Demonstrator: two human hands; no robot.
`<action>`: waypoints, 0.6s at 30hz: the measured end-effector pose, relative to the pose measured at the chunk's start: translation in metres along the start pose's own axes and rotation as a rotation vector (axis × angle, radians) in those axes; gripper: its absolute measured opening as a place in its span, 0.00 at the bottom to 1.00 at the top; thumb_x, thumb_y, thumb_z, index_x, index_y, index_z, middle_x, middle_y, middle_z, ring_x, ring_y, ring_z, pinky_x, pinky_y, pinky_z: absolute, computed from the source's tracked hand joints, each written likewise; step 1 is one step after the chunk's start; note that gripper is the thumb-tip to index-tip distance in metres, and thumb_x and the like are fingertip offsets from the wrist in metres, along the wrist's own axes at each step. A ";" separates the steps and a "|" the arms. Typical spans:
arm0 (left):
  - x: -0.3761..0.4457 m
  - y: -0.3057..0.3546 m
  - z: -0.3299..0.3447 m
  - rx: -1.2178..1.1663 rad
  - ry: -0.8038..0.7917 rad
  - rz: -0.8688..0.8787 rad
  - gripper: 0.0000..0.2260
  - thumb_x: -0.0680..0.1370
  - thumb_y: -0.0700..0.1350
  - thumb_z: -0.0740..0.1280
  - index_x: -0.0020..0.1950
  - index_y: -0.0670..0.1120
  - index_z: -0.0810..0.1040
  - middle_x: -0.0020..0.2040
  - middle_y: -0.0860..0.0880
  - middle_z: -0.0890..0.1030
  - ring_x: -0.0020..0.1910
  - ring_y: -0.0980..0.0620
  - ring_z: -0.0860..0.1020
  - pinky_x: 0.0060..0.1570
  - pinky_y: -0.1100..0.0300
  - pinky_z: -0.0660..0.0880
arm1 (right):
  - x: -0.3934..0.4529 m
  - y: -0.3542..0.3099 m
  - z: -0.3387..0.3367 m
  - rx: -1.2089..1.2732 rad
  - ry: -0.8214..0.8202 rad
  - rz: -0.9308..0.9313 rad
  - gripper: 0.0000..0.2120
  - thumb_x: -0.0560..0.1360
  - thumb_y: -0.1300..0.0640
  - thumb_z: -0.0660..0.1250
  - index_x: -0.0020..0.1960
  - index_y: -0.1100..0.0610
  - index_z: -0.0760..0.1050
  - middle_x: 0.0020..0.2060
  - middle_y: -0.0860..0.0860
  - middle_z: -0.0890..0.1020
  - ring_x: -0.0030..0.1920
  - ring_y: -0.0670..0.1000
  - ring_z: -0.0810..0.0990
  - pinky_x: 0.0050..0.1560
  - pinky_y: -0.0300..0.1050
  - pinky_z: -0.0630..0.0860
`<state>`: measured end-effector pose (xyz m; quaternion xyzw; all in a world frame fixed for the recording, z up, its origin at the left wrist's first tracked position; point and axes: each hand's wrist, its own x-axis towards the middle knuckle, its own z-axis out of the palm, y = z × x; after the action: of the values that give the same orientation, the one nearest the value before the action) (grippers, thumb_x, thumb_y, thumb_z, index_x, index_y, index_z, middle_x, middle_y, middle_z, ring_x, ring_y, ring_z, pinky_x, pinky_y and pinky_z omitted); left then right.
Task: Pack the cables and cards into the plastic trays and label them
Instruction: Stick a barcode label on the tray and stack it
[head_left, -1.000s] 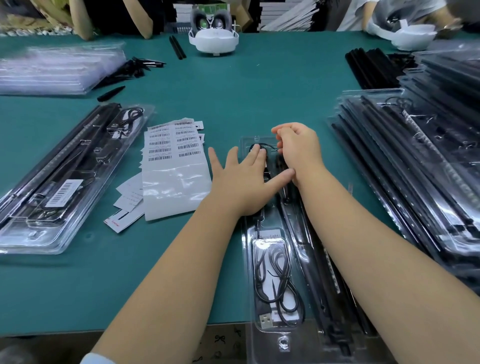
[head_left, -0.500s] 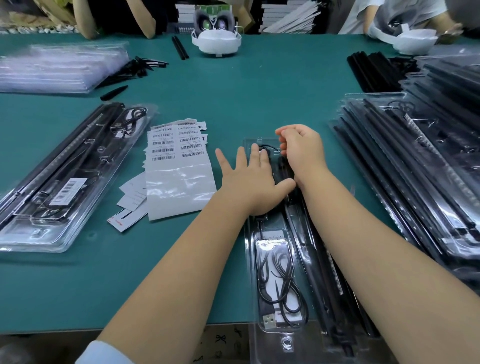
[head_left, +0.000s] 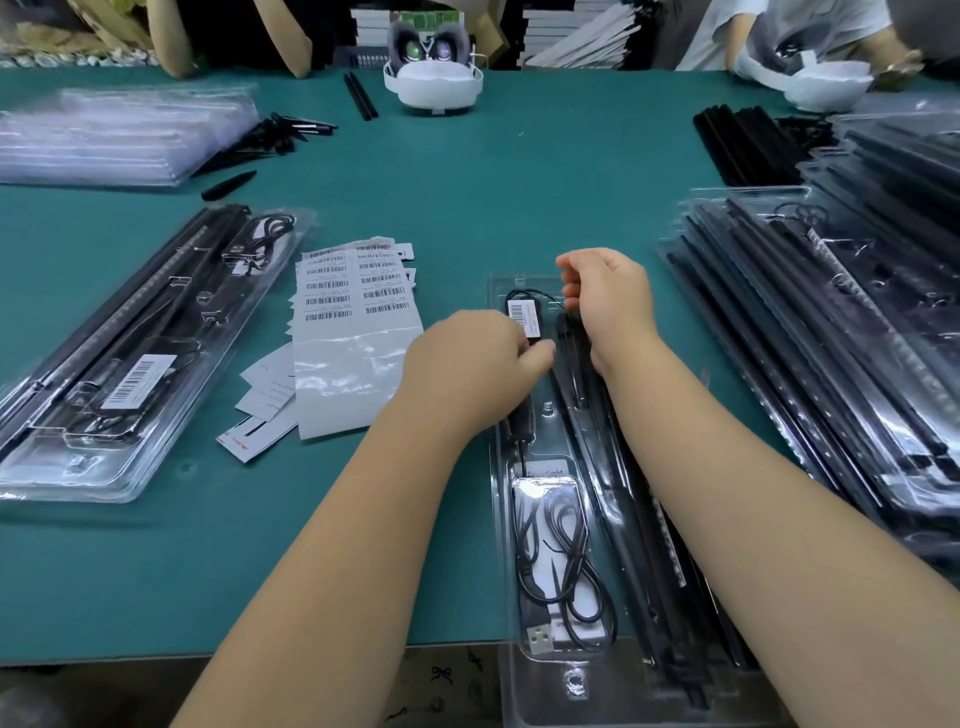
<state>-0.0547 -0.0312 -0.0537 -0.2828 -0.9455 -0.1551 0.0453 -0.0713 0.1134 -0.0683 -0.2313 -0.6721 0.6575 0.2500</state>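
Labelling step, I judge: my left hand (head_left: 470, 364) pinches the barcode label (head_left: 524, 318) onto the controller in the plastic tray (head_left: 501, 519); right hand (head_left: 608, 301) curled, seemingly empty. Next, smooth it flat.

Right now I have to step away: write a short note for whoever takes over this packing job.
Left hand: fingers curled over the black cable unit with the small barcode label, at the far end of the centre tray.
Right hand: loosely curled above the tray's far end; its grip on anything is unclear.
Done: coiled cable and card seated at the tray's near end.
Left: seat the unit, close and label the tray from the barcode sheet.
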 end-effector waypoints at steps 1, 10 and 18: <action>0.000 -0.001 0.001 -0.021 0.035 -0.033 0.17 0.77 0.57 0.59 0.50 0.47 0.81 0.45 0.48 0.81 0.45 0.46 0.77 0.37 0.58 0.70 | 0.000 -0.002 0.000 0.048 0.008 0.027 0.09 0.73 0.62 0.63 0.36 0.55 0.76 0.30 0.47 0.75 0.29 0.43 0.71 0.31 0.35 0.70; 0.010 -0.012 0.013 0.005 -0.060 -0.206 0.22 0.78 0.60 0.61 0.33 0.46 0.65 0.41 0.46 0.68 0.39 0.44 0.70 0.34 0.56 0.63 | -0.012 -0.042 -0.035 -0.152 -0.188 0.176 0.07 0.74 0.55 0.62 0.41 0.56 0.76 0.32 0.49 0.77 0.28 0.46 0.72 0.30 0.38 0.67; 0.010 -0.010 0.017 -0.019 -0.003 -0.185 0.18 0.78 0.58 0.60 0.39 0.44 0.72 0.39 0.46 0.72 0.40 0.44 0.71 0.35 0.57 0.64 | -0.046 -0.007 -0.082 -1.069 -0.158 -0.056 0.23 0.75 0.44 0.63 0.67 0.52 0.70 0.51 0.49 0.80 0.53 0.54 0.76 0.48 0.45 0.68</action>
<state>-0.0688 -0.0287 -0.0707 -0.1949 -0.9661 -0.1673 0.0266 0.0164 0.1469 -0.0617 -0.2581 -0.9356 0.2324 0.0635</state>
